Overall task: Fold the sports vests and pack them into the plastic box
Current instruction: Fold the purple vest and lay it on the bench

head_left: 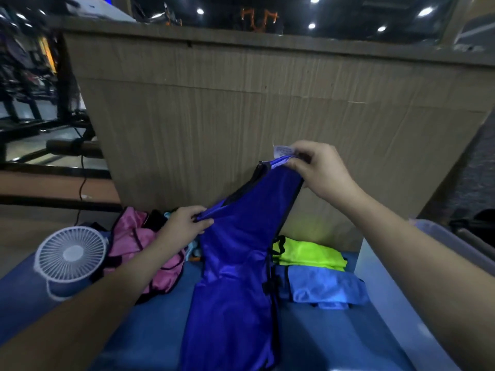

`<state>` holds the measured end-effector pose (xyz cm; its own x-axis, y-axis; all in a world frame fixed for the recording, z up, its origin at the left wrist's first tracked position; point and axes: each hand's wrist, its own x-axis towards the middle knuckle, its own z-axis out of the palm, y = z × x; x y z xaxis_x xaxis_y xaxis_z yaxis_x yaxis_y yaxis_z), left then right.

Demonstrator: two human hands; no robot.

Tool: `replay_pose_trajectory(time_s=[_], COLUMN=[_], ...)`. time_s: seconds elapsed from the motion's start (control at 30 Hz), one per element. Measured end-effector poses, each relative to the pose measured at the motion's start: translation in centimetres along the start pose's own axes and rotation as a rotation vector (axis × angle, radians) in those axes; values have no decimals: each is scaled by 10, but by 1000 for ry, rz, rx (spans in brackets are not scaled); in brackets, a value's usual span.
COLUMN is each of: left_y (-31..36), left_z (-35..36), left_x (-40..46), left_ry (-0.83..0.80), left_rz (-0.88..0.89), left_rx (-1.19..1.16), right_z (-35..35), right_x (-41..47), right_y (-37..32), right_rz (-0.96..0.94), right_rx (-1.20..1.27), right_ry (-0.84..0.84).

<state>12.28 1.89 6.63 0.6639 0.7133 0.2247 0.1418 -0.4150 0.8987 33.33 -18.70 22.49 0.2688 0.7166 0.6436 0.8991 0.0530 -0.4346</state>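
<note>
Your right hand (318, 172) pinches the blue vest (235, 263) at its label, up at one o'clock. Your left hand (184, 223) grips its edge lower, at nine o'clock, above the bench (160, 330).

Both bare arms come in from the bottom corners and reach toward the middle of the frame. The left hand (184, 223) sits lower, just left of center. Its fingers and thumb pinch a fold of the blue vest (235, 263). The right hand (318, 170) is higher, right of center, with its wrist bent. Its thumb and fingers pinch the top edge of the same vest. The two hands are apart, the right one above the left.
</note>
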Motion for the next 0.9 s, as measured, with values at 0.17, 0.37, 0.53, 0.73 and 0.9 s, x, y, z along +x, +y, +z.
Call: replay_pose_trajectory(time_s=[0.17, 0.37, 0.53, 0.73, 0.9], left_y=[-19, -36, -60, -86, -100], left_z=[-1, -3, -1, -6, -4], left_x=[-2, -5, -24, -44, -57], left_ry=[-10, -151, -221, -247, -248], left_rz=[31, 38, 166, 352, 352], left_rx=[155, 122, 205, 453, 503], right_z=[17, 34, 55, 78, 97], right_x=[-20, -51, -91, -157, -214], right_y=[7, 14, 10, 0, 0], right_rz=[3, -48, -62, -77, -72], right_rx=[-36, -70, -19, 59, 47], right_ry=[-21, -64, -127, -205, -260])
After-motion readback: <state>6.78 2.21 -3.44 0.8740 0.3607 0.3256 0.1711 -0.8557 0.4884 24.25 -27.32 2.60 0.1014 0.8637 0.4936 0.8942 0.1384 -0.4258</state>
